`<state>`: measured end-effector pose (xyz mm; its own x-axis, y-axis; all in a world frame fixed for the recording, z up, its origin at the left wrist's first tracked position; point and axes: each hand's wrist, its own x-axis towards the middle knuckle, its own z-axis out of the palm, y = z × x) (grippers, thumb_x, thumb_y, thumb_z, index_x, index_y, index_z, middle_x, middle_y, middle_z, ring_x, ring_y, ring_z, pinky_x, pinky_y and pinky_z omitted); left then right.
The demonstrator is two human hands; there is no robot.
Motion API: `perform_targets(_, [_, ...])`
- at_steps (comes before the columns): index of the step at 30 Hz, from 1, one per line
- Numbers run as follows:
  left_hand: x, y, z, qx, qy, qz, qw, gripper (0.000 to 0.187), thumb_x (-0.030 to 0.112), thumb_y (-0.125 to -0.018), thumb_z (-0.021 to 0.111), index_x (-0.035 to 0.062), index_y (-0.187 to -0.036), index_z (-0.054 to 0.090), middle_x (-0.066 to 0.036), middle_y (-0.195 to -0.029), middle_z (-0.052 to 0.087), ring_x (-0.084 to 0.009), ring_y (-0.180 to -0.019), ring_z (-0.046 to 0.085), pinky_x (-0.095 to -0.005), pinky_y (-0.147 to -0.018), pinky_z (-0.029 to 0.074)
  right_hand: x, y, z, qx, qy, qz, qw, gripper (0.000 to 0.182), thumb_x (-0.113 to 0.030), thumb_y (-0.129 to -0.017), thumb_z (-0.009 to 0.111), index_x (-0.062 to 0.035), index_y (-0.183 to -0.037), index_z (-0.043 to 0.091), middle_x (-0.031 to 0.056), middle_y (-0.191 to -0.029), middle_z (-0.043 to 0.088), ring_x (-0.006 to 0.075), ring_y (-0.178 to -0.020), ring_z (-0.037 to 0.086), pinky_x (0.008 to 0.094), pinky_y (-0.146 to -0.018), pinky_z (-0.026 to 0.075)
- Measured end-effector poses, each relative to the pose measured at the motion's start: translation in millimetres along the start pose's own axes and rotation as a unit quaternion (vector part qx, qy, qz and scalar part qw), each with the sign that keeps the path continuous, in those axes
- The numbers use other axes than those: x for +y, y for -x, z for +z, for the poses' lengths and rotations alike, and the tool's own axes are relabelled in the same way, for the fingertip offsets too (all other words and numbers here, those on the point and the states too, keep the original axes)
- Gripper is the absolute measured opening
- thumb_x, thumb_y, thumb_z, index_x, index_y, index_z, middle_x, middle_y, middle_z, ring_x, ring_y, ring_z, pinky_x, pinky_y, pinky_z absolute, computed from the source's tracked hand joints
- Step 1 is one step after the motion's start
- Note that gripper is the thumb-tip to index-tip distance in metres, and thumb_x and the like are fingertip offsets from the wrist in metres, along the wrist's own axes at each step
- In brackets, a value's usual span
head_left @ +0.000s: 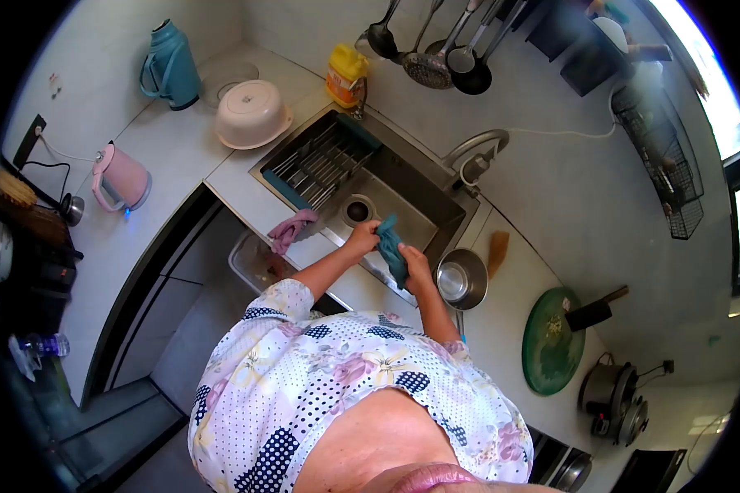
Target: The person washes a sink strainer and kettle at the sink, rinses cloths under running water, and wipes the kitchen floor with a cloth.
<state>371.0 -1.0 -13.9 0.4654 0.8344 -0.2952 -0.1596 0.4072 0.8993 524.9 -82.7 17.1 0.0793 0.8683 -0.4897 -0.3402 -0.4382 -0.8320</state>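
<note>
A teal cloth (391,251) is bunched between my two hands above the front edge of the steel sink (419,205). My left hand (362,239) grips its upper left end, fingers closed round it. Lower on the right, my right hand (415,264) is closed on the other part of the cloth. Behind the hands lie the sink's drain (357,210) and a curved faucet (478,156). A pink cloth (291,231) hangs over the counter edge to the left of my left hand. Beside my right hand stands a steel saucepan (460,279).
A drying rack (321,164) spans the sink's left part. On the left counter are a pink basin (251,113), a pink kettle (119,179) and a teal thermos (170,66). A yellow jug (347,76) stands behind the sink. Rightward lies a green cutting board (551,349) with a cleaver (589,315).
</note>
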Motion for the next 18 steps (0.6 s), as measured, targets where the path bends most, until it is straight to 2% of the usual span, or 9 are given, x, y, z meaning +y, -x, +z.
perform_targets(3, [-5.5, -4.7, 0.6, 0.019, 0.011, 0.038, 0.999, 0.027, -0.009, -0.074, 0.049, 0.0034, -0.096, 0.058, -0.005, -0.085, 0.061, -0.0144, -0.076, 0.060, -0.0254, -0.065, 0.049, -3.6, -2.6, -6.6, 0.040, 0.025, -0.011, 0.999, 0.017, -0.025, -0.084, 0.060, -0.0091, -0.082, 0.057, -0.0018, -0.076, 0.055, 0.0100, -0.068, 0.053, 0.0257, -0.056, 0.042])
perform_targets(4, [-9.7, -7.5, 0.0, 0.026, 0.004, 0.055, 0.998, 0.028, -0.010, -0.074, 0.048, 0.0030, -0.096, 0.058, -0.005, -0.086, 0.061, -0.0151, -0.078, 0.060, -0.0260, -0.067, 0.049, -4.4, 0.1, -7.5, 0.056, 0.022, -0.021, 0.998, 0.019, -0.027, -0.085, 0.058, -0.0090, -0.084, 0.058, -0.0011, -0.081, 0.057, 0.0101, -0.076, 0.053, 0.0286, -0.061, 0.044])
perform_targets(7, [-18.7, -16.5, -1.8, 0.072, 0.018, 0.022, 0.997, 0.030, -0.014, -0.070, 0.046, -0.0001, -0.094, 0.058, -0.008, -0.085, 0.063, -0.0148, -0.076, 0.060, -0.0252, -0.066, 0.048, -7.8, 2.2, -8.7, 0.062, -0.031, -0.024, 0.997, 0.023, -0.023, -0.084, 0.059, -0.0036, -0.095, 0.059, 0.0048, -0.091, 0.057, 0.0148, -0.081, 0.054, 0.0303, -0.069, 0.046])
perform_targets(11, [-11.0, -17.1, -2.5, 0.093, 0.019, 0.006, 0.995, 0.028, -0.012, -0.071, 0.048, 0.0000, -0.094, 0.058, -0.009, -0.086, 0.063, -0.0163, -0.078, 0.061, -0.0260, -0.068, 0.049, -0.9, -9.3, -19.4, 0.102, -0.014, -0.072, 0.992, 0.025, -0.023, -0.085, 0.058, -0.0020, -0.098, 0.061, 0.0044, -0.088, 0.060, 0.0143, -0.078, 0.055, 0.0265, -0.071, 0.045])
perform_targets(12, [-15.0, -19.4, -6.8, 0.085, -0.006, 0.003, 0.996, 0.022, -0.005, -0.074, 0.051, 0.0005, -0.095, 0.058, -0.009, -0.087, 0.063, -0.0166, -0.080, 0.061, -0.0256, -0.068, 0.048, -2.9, -8.3, -17.0, 0.110, -0.021, -0.080, 0.991, 0.024, -0.023, -0.085, 0.058, -0.0021, -0.097, 0.061, 0.0041, -0.087, 0.060, 0.0138, -0.077, 0.055, 0.0261, -0.071, 0.045])
perform_targets(13, [-24.3, -22.6, -12.3, 0.114, -0.115, 0.035, 0.986, 0.021, -0.002, -0.075, 0.052, 0.0016, -0.095, 0.058, -0.008, -0.087, 0.063, -0.0167, -0.080, 0.061, -0.0265, -0.068, 0.048, -4.6, -6.3, -13.8, 0.116, -0.029, -0.087, 0.989, 0.024, -0.023, -0.085, 0.058, -0.0022, -0.096, 0.062, 0.0038, -0.087, 0.060, 0.0134, -0.077, 0.055, 0.0256, -0.070, 0.045])
perform_targets(15, [-36.2, -26.2, -19.0, 0.168, -0.326, 0.103, 0.925, 0.019, 0.003, -0.077, 0.054, 0.0038, -0.095, 0.059, -0.006, -0.087, 0.063, -0.0170, -0.080, 0.061, -0.0282, -0.069, 0.048, -6.3, -8.4, -14.3, 0.133, -0.007, -0.104, 0.986, 0.022, -0.021, -0.085, 0.058, -0.0020, -0.096, 0.062, 0.0028, -0.086, 0.060, 0.0122, -0.076, 0.055, 0.0251, -0.069, 0.045])
perform_targets(16, [-42.1, -27.9, -21.4, 0.172, -0.343, 0.113, 0.917, 0.015, 0.013, -0.081, 0.056, 0.0086, -0.095, 0.061, -0.004, -0.087, 0.064, -0.0187, -0.080, 0.061, -0.0312, -0.069, 0.048, -6.2, -12.2, -16.9, 0.144, 0.021, -0.113, 0.983, 0.022, -0.020, -0.085, 0.058, -0.0017, -0.096, 0.061, 0.0021, -0.086, 0.060, 0.0116, -0.075, 0.055, 0.0250, -0.068, 0.044])
perform_targets(18, [-19.7, -11.7, -3.6, 0.079, -0.185, -0.019, 0.979, 0.023, 0.021, -0.086, 0.054, 0.0087, -0.104, 0.056, -0.005, -0.096, 0.062, -0.0189, -0.089, 0.059, -0.0326, -0.076, 0.046, -10.0, -12.1, -14.7, 0.129, 0.020, -0.112, 0.985, 0.020, -0.019, -0.085, 0.058, -0.0023, -0.096, 0.060, 0.0008, -0.085, 0.059, 0.0103, -0.075, 0.054, 0.0245, -0.068, 0.044])
